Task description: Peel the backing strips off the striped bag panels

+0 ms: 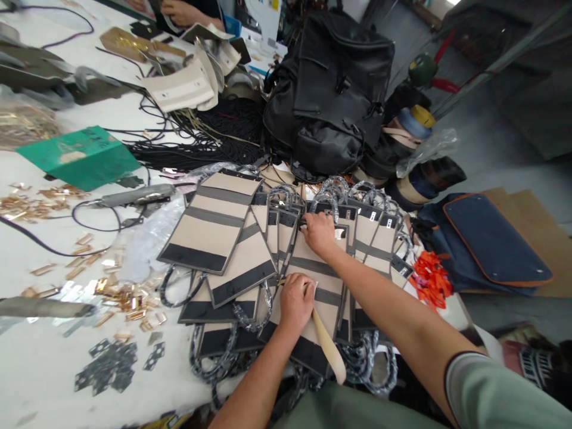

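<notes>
Many flat beige-and-black panels (218,214) with plastic-wrapped loop handles lie piled in front of me. My left hand (297,301) is closed around a pale, curved strip-like tool (329,348), whose wide end points toward my body. Beneath that hand lies one beige panel (313,262) with dark bands. At the upper edge of this same panel, my right hand (319,232) has its fingers pressed together, and what they pinch is too small to make out. A wrapped handle (328,199) stands just beyond my right fingers.
A black backpack (335,89) stands behind the pile. Gold metal pieces (129,298), dark small plates (109,363), a green card (80,156) and a grey-handled tool (138,195) lie left. Red ribbon (431,280) and a navy bag (496,238) are right. Another person's hand (181,12) shows at the top.
</notes>
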{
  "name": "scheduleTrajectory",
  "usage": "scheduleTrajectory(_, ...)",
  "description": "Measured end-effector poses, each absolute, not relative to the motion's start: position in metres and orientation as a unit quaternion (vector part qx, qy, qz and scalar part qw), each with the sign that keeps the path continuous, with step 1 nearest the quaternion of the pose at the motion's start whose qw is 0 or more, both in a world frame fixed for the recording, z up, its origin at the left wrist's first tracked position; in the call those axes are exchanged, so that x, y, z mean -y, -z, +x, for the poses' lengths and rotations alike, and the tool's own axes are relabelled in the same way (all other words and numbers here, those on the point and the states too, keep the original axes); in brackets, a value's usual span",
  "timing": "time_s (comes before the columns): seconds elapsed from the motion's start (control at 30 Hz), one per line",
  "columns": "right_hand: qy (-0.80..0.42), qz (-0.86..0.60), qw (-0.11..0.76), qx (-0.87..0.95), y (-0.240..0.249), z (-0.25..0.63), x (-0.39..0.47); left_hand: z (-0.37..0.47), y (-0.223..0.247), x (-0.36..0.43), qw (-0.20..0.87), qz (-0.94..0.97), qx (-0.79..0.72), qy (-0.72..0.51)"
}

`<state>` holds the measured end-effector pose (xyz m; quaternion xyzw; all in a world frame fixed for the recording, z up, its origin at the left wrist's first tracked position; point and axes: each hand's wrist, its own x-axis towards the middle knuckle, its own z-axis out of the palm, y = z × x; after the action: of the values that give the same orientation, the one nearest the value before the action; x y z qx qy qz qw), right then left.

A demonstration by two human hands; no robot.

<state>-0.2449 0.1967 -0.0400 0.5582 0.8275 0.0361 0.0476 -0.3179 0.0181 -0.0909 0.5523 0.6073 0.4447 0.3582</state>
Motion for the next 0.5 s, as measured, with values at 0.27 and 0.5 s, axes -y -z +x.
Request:
scheduleTrajectory(0.27,-0.016,0.544,-0.058,-0.837,0.017,-0.232,-0.201,-0.322,0.082,-0.019,0.308,0.552,-0.628,-0.454)
scheduleTrajectory(0.5,-0.068,0.608,-0.176,-0.771,-0.003,-0.162,-0.187,-0.326,0.089,-0.068,0.37,0.507,-0.668,-0.399)
